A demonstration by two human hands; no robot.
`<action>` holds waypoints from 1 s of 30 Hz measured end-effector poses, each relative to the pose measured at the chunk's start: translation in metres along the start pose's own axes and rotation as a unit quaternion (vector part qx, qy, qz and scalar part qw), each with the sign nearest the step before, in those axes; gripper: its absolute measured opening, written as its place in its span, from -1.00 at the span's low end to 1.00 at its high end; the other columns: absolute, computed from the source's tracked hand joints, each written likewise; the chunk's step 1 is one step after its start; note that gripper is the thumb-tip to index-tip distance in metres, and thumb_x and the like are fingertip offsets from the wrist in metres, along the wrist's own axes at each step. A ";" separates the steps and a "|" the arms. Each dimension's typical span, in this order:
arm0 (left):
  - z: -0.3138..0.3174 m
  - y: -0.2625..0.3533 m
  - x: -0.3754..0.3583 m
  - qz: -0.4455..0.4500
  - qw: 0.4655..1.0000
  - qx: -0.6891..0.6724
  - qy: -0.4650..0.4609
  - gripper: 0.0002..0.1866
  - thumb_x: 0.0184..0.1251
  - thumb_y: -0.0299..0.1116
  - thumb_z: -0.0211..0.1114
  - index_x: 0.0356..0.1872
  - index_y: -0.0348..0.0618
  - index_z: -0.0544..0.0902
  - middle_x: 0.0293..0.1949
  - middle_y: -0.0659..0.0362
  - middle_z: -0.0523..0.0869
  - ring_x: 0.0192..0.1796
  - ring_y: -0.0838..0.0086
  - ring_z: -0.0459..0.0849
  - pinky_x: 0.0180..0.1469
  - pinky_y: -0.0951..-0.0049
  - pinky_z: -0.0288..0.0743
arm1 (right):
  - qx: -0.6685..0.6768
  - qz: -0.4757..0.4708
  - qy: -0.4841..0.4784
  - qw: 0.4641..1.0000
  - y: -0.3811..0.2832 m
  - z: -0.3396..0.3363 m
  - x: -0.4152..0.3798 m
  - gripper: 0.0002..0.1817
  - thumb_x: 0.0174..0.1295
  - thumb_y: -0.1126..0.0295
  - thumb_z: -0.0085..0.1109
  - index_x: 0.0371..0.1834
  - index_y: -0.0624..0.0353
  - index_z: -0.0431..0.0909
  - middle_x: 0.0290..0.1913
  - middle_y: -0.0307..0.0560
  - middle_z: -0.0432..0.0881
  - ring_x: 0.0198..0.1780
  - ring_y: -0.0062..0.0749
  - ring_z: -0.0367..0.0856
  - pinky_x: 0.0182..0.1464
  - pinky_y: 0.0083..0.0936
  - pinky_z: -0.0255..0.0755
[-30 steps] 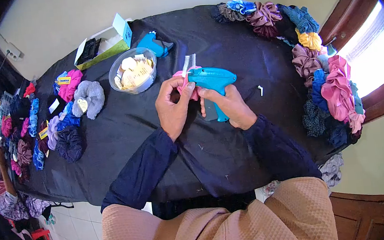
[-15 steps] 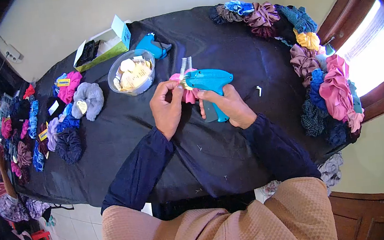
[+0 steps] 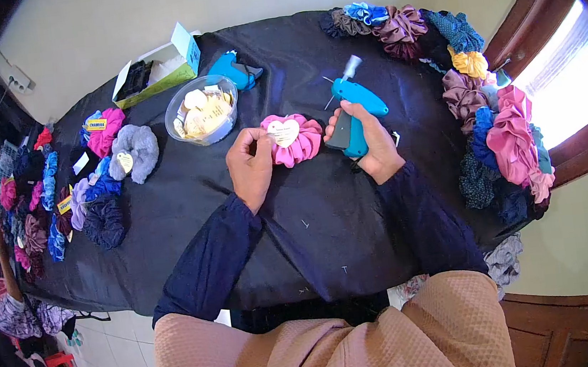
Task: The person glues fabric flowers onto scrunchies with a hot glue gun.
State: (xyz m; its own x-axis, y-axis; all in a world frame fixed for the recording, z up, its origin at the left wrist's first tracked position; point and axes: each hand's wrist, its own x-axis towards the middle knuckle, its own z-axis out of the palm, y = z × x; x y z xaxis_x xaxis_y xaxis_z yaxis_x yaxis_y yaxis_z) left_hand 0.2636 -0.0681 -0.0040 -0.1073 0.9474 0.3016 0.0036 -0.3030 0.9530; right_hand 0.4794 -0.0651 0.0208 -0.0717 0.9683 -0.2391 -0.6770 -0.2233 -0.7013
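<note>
My left hand point(image 3: 250, 164) pinches the left side of a pink scrunchie point(image 3: 299, 154) near the middle of the black-covered table. A cream heart-shaped tag point(image 3: 284, 133) lies face up on that scrunchie, beside my fingertips. My right hand point(image 3: 374, 145) is wrapped around the handle of a teal tagging gun point(image 3: 359, 98), just right of the scrunchie and apart from it. The gun is tilted, with its thin needle toward the left and a strip of clear fasteners sticking up from its top.
A clear tub of cream tags point(image 3: 177, 128), a second teal tagging gun point(image 3: 232, 70) and an open box point(image 3: 128, 93) stand at the back left. Scrunchies line both sides, including a grey one point(image 3: 141, 156). Another person's arm point(image 3: 6, 264) shows at far left.
My right hand has drawn the tagging gun away to the right and tilted it. The pink scrunchie and its heart tag, mostly covered before, now show; my left hand stays on the scrunchie.
</note>
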 end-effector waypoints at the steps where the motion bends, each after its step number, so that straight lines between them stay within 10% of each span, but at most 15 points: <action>1: 0.000 0.000 0.000 0.000 1.000 0.005 -0.007 -0.91 0.33 -0.48 0.22 -0.33 -0.30 0.61 -0.41 0.33 0.60 -0.36 0.74 0.49 -0.30 0.64 0.40 | -0.009 -0.001 -0.002 1.000 0.000 0.001 -0.001 -0.73 0.29 0.26 0.25 -0.15 0.24 0.49 -0.32 -0.07 0.60 -0.33 -0.29 0.66 -0.20 -0.31 0.63; 9: -0.006 0.009 0.001 0.012 0.998 0.036 -0.043 -0.91 0.31 -0.53 0.20 -0.25 -0.28 0.66 -0.36 0.29 0.68 -0.35 0.74 0.56 -0.26 0.63 0.45 | -0.087 -0.016 -0.030 0.996 -0.001 0.007 -0.007 -0.74 0.29 0.26 0.24 -0.18 0.24 0.50 -0.32 -0.05 0.61 -0.34 -0.29 0.68 -0.23 -0.35 0.62; 23: -0.073 0.036 0.046 -0.041 0.864 0.241 -0.441 -0.79 0.26 -0.40 0.09 -0.46 -0.34 0.58 -0.58 0.19 0.56 -0.47 0.62 0.51 -0.37 0.46 0.40 | -0.114 -0.012 -0.023 0.993 -0.003 0.013 -0.011 -0.74 0.28 0.24 0.23 -0.24 0.24 0.52 -0.32 -0.06 0.62 -0.34 -0.30 0.68 -0.23 -0.33 0.63; 30: -0.138 0.038 0.074 -0.039 0.789 0.478 -0.386 -0.72 0.22 -0.26 0.15 -0.49 -0.29 0.63 -0.58 0.02 0.64 -0.52 0.33 0.60 -0.38 0.27 0.44 | -0.122 -0.013 -0.026 0.992 -0.003 0.013 -0.011 -0.73 0.29 0.23 0.22 -0.23 0.25 0.52 -0.32 -0.07 0.62 -0.34 -0.31 0.68 -0.24 -0.32 0.64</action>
State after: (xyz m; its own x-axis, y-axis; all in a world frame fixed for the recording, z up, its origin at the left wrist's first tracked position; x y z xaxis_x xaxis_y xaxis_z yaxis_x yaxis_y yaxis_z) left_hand 0.1190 -0.0236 0.0506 0.4906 0.8521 -0.1823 0.8137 -0.3732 0.4457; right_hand 0.4723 -0.0740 0.0345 -0.0977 0.9772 -0.1885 -0.4827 -0.2121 -0.8497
